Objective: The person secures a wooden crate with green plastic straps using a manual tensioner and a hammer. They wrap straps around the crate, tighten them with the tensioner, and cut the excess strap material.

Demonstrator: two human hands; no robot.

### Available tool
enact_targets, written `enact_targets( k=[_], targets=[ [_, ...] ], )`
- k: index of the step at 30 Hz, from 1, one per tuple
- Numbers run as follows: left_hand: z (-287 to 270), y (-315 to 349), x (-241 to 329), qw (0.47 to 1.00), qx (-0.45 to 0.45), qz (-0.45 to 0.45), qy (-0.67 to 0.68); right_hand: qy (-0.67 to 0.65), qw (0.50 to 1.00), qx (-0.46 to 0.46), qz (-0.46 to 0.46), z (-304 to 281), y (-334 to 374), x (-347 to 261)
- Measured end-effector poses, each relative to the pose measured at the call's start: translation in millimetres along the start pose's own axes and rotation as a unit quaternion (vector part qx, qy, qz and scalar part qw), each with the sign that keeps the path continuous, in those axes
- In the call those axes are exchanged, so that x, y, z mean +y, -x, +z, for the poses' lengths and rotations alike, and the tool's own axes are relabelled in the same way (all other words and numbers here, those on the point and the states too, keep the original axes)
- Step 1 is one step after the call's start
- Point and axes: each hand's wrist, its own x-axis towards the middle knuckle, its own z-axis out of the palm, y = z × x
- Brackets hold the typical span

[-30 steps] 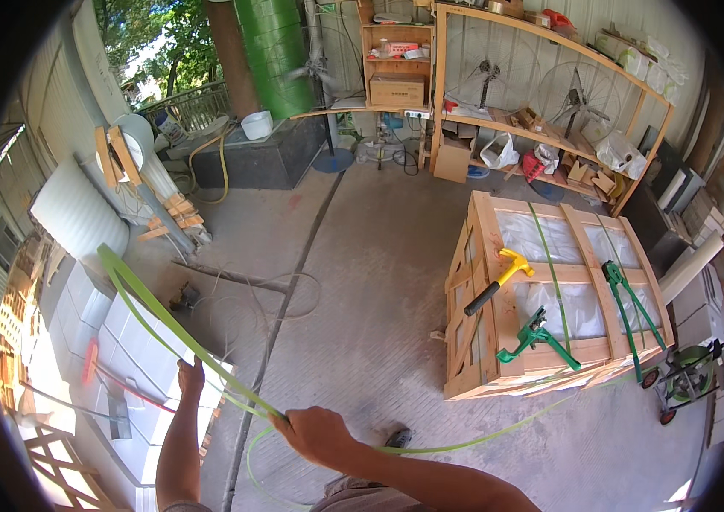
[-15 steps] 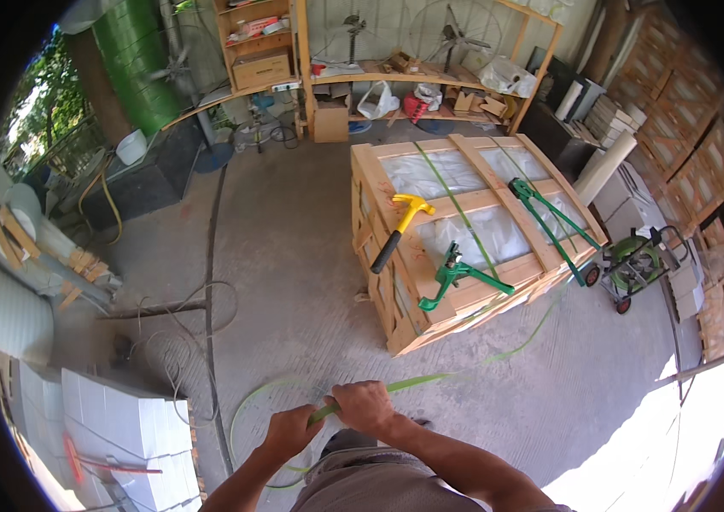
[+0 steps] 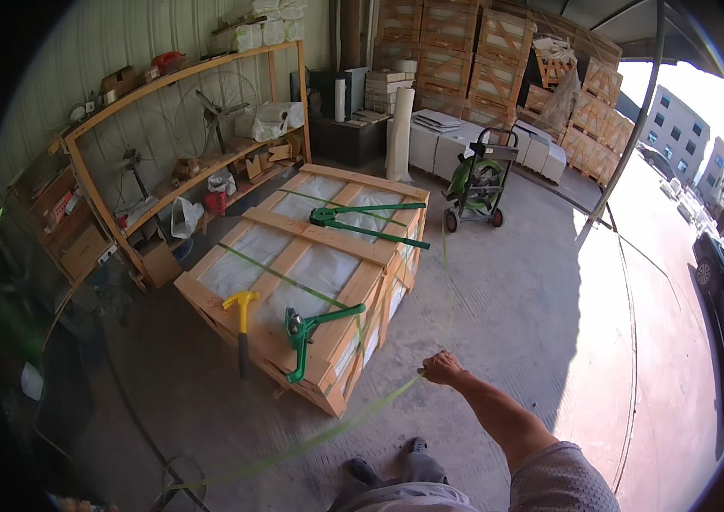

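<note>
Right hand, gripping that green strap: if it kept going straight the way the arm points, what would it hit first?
Probably the near corner of the wooden crate. The right hand, closed on the green strap, points up-left toward it; depth is unclear.

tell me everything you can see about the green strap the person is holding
The green strap is a thin, flat, pale green band, plastic by its look. The right hand grips it near the wooden crate. From the hand it runs back in a slack line across the concrete floor toward the lower left, and a finer length curves up toward the green wheeled dispenser cart.
</note>
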Motion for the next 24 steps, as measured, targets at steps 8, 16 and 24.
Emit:
enact_targets(
  k=[8, 16, 24],
  targets=[
    [76, 146, 37, 0.969, -0.196, 0.128, 0.075, -0.033, 0.996, 0.058, 0.064, 15, 68, -70],
    [105, 201, 76, 0.944, -0.289, 0.147, 0.065, -0.165, 0.984, 0.008, 0.073, 21, 194, -140],
    [292, 190, 36, 0.839, -0.453, 0.287, -0.097, -0.210, 0.887, -0.135, 0.387, 78, 504, -145]
  ],
)
